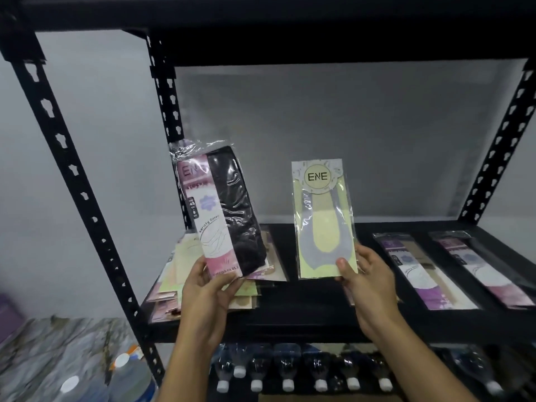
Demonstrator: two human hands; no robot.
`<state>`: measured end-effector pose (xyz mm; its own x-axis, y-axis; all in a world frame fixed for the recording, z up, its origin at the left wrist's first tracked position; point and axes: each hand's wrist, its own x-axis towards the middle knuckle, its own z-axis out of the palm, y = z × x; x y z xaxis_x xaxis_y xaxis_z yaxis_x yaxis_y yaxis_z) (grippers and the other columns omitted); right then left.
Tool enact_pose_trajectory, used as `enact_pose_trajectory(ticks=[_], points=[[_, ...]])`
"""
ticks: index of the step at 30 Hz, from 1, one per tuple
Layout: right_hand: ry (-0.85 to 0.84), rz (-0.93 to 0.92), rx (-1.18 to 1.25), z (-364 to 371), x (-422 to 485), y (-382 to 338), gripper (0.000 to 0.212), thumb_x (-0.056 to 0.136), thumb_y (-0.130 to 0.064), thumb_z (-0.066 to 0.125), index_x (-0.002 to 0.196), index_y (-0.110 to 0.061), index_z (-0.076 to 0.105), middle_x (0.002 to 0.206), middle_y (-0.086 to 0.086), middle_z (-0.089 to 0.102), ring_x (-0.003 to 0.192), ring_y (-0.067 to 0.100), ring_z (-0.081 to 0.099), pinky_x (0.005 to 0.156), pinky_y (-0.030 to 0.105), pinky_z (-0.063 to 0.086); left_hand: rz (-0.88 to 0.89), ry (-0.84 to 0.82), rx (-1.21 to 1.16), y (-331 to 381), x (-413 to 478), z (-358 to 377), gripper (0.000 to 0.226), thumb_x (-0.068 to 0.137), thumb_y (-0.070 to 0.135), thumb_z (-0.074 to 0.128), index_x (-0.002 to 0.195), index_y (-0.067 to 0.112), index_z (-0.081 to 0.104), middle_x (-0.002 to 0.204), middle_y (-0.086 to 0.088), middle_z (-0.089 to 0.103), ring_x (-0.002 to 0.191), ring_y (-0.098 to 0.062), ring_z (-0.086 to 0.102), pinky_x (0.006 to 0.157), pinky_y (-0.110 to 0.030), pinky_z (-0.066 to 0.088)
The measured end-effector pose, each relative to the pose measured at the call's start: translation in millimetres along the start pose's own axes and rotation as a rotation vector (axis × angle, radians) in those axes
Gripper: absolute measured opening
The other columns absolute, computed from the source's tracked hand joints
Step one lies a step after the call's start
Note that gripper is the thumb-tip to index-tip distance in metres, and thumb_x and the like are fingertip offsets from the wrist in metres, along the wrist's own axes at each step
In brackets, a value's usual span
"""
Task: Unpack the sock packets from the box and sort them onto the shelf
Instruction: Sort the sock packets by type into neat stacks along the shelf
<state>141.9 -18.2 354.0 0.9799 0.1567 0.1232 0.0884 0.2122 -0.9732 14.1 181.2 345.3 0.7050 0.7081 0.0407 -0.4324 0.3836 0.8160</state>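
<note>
- At the bottom edge, a row of clear bottles (287, 369) with white caps lies on the level under the shelf, with the caps pointing toward the viewer.
- To the lower left, beside the rack, stand two big jugs (127, 378) with pale lids. They are too blurred to tell more.
- The left hand (207, 288) grips the bottom end of a dark sock packet (223, 210), thumb on the front and fingers curled behind it.
- This packet is held upright in the air over the left part of the shelf, its top leaning a little left. Its clear wrap shows dark socks beside a pink and white card marked "ENE".
- The right hand (367, 280) pinches the lower right corner of a yellow sock packet (323, 219), with the thumb pressed on the front.
- This packet is also upright, held over the middle of the shelf. It has a round "ENE" label at the top and a grey sock on a pale yellow card.
- The two held packets are side by side and apart.
- The black shelf (304, 314) lies just beyond the hands.
- On its left end sits a loose pile of packets (171, 282), overlapping one another, below and behind the dark sock packet.
- On its right part a purple packet (420, 265) lies flat, and a second purple packet (478, 265) lies flat just beside it, both running front to back.
- A black slotted post (72, 169) rises at the left, and an upper board (290, 39) spans the top.
- A grey wall (319, 126) stands behind the rack.
</note>
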Motion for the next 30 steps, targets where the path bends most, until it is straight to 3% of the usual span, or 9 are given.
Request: enact_pose_trajectory(ticks=[3, 9, 14, 18, 21, 25, 28, 30], points=[[0.007, 0.004, -0.022, -9.1, 1.1, 2.0, 0.03, 0.087, 0.001, 0.064, 0.104, -0.023, 0.059, 0.107, -0.001, 0.07, 0.096, 0.018, 0.067, 0.077, 0.035, 0.056, -0.008, -0.017, 0.017, -2.3, -2.7, 3.4, 0.054, 0.083, -0.02, 0.048, 0.13, 0.007, 0.052, 0.114, -0.016, 0.067, 0.094, -0.026, 0.068, 0.086, -0.039, 0.059], [0.029, 0.015, -0.051, -23.2, 3.6, 5.0, 0.026, 0.087, 0.003, 0.062, 0.101, -0.019, 0.059, 0.104, 0.0, 0.071, 0.092, 0.018, 0.069, 0.078, 0.038, 0.057, -0.039, -0.043, 0.012, -6.7, -5.2, 11.3, 0.049, 0.084, -0.02, 0.044, 0.127, 0.004, 0.052, 0.113, -0.017, 0.068, 0.093, -0.027, 0.066, 0.094, -0.047, 0.053], [0.039, 0.075, -0.154, -27.8, 16.0, 21.2, 0.024, 0.087, -0.001, 0.064, 0.105, -0.016, 0.06, 0.106, 0.004, 0.07, 0.093, 0.023, 0.068, 0.074, 0.036, 0.058, -0.044, -0.06, 0.016, -7.9, -5.5, 14.3, 0.044, 0.086, -0.018, 0.043, 0.12, 0.007, 0.056, 0.105, -0.013, 0.069, 0.081, -0.019, 0.07, 0.07, -0.03, 0.061], [0.028, 0.126, -0.339, -16.9, 31.4, 42.7, 0.032, 0.086, -0.007, 0.067, 0.117, -0.007, 0.059, 0.115, 0.009, 0.065, 0.101, 0.026, 0.064, 0.069, 0.034, 0.057, -0.036, -0.039, 0.018, -8.0, -4.5, 11.4, 0.043, 0.086, -0.018, 0.044, 0.12, 0.005, 0.055, 0.099, -0.011, 0.069, 0.077, -0.017, 0.07, 0.07, -0.03, 0.061], [-0.012, 0.148, -0.452, -2.2, 37.5, 49.7, 0.021, 0.086, -0.005, 0.066, 0.106, -0.004, 0.063, 0.102, 0.008, 0.07, 0.085, 0.024, 0.066, 0.074, 0.036, 0.057, -0.03, -0.025, 0.02, -7.6, -2.9, 7.9, 0.042, 0.086, -0.017, 0.044, 0.121, 0.005, 0.055, 0.108, -0.015, 0.067, 0.084, -0.02, 0.069, 0.076, -0.034, 0.061], [-0.034, 0.131, -0.604, 11.6, 42.9, 55.9, 0.011, 0.083, -0.01, 0.068, 0.093, -0.008, 0.063, 0.095, 0.01, 0.072, 0.085, 0.03, 0.068, 0.08, 0.039, 0.056, -0.038, -0.011, 0.014, -8.0, -0.3, 5.7, 0.044, 0.086, -0.016, 0.046, 0.125, 0.003, 0.053, 0.115, -0.019, 0.066, 0.091, -0.024, 0.067, 0.083, -0.04, 0.06], [-0.096, 0.106, -0.849, 15.5, 44.4, 56.1, 0.027, 0.084, -0.018, 0.068, 0.106, -0.002, 0.064, 0.103, 0.012, 0.068, 0.098, 0.031, 0.064, 0.079, 0.029, 0.05, -0.046, -0.008, 0.022, -7.7, 0.1, 4.7, 0.042, 0.087, -0.016, 0.046, 0.124, 0.002, 0.053, 0.113, -0.02, 0.065, 0.093, -0.027, 0.066, 0.084, -0.04, 0.059], [-0.109, 0.052, -1.062, 15.4, 42.0, 56.0, 0.038, 0.086, -0.026, 0.066, 0.115, -0.003, 0.06, 0.12, 0.014, 0.058, 0.114, 0.031, 0.051, 0.091, 0.031, 0.045, -0.05, -0.007, 0.041, -7.6, 0.4, 3.8, 0.04, 0.087, -0.016, 0.046, 0.123, 0.001, 0.052, 0.108, -0.019, 0.065, 0.09, -0.025, 0.067, 0.084, -0.039, 0.06]])
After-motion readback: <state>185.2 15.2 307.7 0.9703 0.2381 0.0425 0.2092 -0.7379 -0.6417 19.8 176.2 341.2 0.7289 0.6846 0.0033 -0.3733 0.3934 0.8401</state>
